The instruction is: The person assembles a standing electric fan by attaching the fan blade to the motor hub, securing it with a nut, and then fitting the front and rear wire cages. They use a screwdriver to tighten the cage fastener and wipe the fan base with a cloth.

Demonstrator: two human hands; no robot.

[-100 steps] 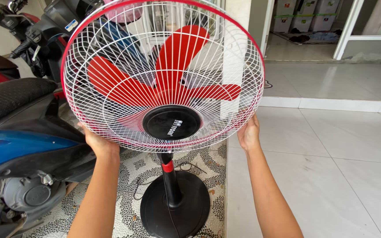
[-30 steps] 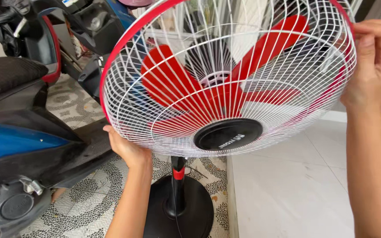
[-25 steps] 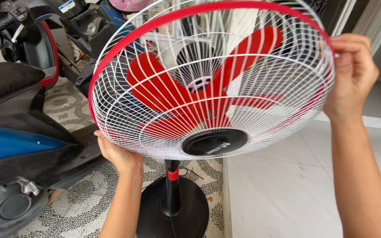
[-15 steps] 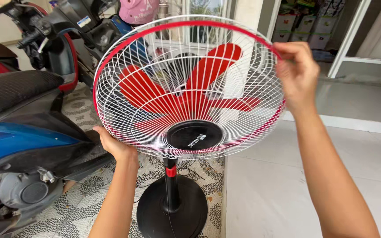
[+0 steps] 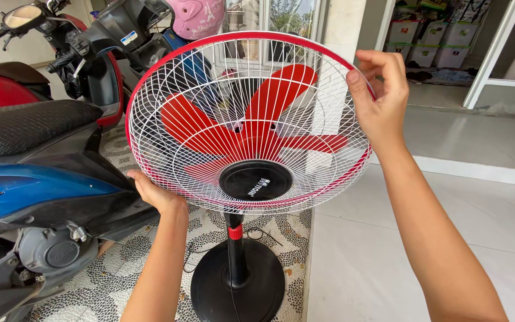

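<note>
Scooter [image 5: 31, 173]: standing just left of the fan, its blue-and-black side panel nearly touching the left hand; a second scooter with a red body is sitting behind it, and a pink helmet [image 5: 196, 16] is showing at the top.
Floor [image 5: 388, 238]: pale tiles are lying to the right, a pebble-pattern strip under the fan and scooters.
Fan [image 5: 248, 125]: standing upright on the pebble strip between scooter and tiles, its head tilting so the front faces up toward the camera.
Grille [image 5: 180, 77]: white wire with a red rim, sitting closed over the blades; a black round cap is covering its centre.
Blades [image 5: 269, 95]: red, sitting still behind the wires.
Base [image 5: 210, 292]: black disc resting flat, a black pole with a red collar rising from it; a thin cord is trailing across the pebbles beside it.
Right hand [image 5: 382, 98]: pinching the red rim at the upper right, thumb and fingertips closing on it.
Left hand [image 5: 153, 192]: cupping the lower left rim from beneath, palm up, fingers curling around the edge.
Risk, tipping: the head is looking top-heavy on a thin pole; a hard tug from the right hand could be rocking the base and swinging the grille into the scooter.
Risk, fingers: the wires are closely spaced, so a slipping fingertip could be getting caught or scraped at the rim.
Risk, cord: it is lying loose near the base and could be snagging a foot.
Risk, rim: uneven pulling from only one side could be bending the wires or popping the grille off suddenly.
</note>
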